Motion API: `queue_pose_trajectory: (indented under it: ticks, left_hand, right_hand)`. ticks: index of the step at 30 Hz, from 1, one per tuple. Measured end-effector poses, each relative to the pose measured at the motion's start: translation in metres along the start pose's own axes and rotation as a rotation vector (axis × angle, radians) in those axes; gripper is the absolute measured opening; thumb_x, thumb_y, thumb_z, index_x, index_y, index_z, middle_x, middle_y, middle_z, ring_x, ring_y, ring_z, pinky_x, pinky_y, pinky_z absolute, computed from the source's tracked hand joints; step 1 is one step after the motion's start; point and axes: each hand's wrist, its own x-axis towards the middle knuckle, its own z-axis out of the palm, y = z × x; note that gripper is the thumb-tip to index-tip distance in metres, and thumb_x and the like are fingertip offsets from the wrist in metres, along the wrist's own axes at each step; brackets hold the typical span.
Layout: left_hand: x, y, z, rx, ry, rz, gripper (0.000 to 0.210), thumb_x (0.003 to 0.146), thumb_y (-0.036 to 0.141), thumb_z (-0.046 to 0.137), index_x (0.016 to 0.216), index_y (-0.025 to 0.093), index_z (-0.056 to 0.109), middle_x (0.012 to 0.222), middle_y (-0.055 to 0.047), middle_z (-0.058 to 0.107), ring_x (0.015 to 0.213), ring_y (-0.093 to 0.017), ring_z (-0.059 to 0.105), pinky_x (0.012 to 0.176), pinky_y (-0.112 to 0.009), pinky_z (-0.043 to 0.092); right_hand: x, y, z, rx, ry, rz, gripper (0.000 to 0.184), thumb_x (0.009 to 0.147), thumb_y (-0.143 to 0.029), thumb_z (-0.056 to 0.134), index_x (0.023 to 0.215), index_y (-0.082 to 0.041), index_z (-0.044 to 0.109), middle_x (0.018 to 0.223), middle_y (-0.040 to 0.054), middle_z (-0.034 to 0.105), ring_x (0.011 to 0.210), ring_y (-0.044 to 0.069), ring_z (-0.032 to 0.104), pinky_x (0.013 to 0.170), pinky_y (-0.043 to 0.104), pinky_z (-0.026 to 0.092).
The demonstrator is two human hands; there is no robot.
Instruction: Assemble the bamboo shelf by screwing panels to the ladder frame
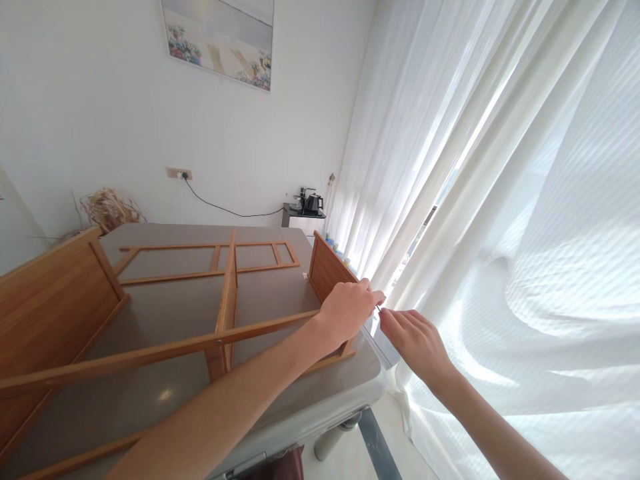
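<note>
A wooden frame (227,287) with side panels and crossbars lies on a grey-topped table. At its right end, my left hand (347,308) is closed over the corner where the right side panel (333,268) meets the long front rail (280,325). Just to the right, my right hand (414,339) pinches a thin dark metal rod (379,309), its tip pointing toward the panel's outer face. My left fingers hide where the rod ends. A wide left panel (55,300) stands at the frame's other end.
Behind the frame, a flat wooden ladder-like piece (215,260) lies on the table (175,233). White curtains (500,267) hang close on the right. A black kettle (314,203) sits on a small stand by the wall, its cord (235,215) running to a socket.
</note>
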Motion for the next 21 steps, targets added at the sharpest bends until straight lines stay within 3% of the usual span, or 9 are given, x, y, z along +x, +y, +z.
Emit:
queue_pose_trajectory:
  ticks: [9,15,18,21]
  left_hand:
    - [0.000,0.001,-0.002,-0.015,-0.002,-0.008,0.019,0.098,0.029,0.047,0.105,0.027,0.065,0.094,-0.003,0.063,0.072,-0.018,0.066,0.058,-0.027,0.046]
    - [0.000,0.001,-0.004,-0.020,-0.014,-0.012,0.020,0.098,0.026,0.047,0.105,0.026,0.066,0.093,-0.004,0.062,0.076,-0.018,0.066,0.061,-0.027,0.047]
    - [0.000,0.002,-0.004,-0.023,-0.026,-0.016,0.021,0.099,0.028,0.046,0.107,0.026,0.066,0.093,-0.004,0.062,0.078,-0.018,0.066,0.063,-0.027,0.047]
    - [0.000,0.002,-0.004,-0.024,-0.039,-0.014,0.023,0.100,0.031,0.044,0.109,0.026,0.065,0.093,-0.005,0.061,0.077,-0.018,0.066,0.063,-0.027,0.048]
  right_hand:
    - [-0.002,0.005,-0.001,-0.072,-0.007,-0.112,0.018,0.093,-0.004,0.047,0.102,-0.014,0.059,0.082,0.0062,0.068,0.073,0.016,0.061,0.069,0.032,0.041]
    - [-0.001,0.008,-0.007,-0.010,-0.023,-0.080,0.022,0.095,-0.008,0.046,0.111,-0.015,0.061,0.094,0.0089,0.072,0.078,0.019,0.065,0.072,0.034,0.044]
    - [-0.001,0.004,-0.005,0.182,-0.057,0.090,0.018,0.097,-0.018,0.047,0.101,-0.019,0.065,0.087,0.0068,0.073,0.074,0.018,0.066,0.071,0.033,0.047]
    - [0.003,-0.007,-0.002,0.563,-0.098,0.486,0.020,0.097,-0.036,0.050,0.092,-0.024,0.065,0.082,0.0034,0.073,0.072,0.018,0.069,0.065,0.031,0.051]
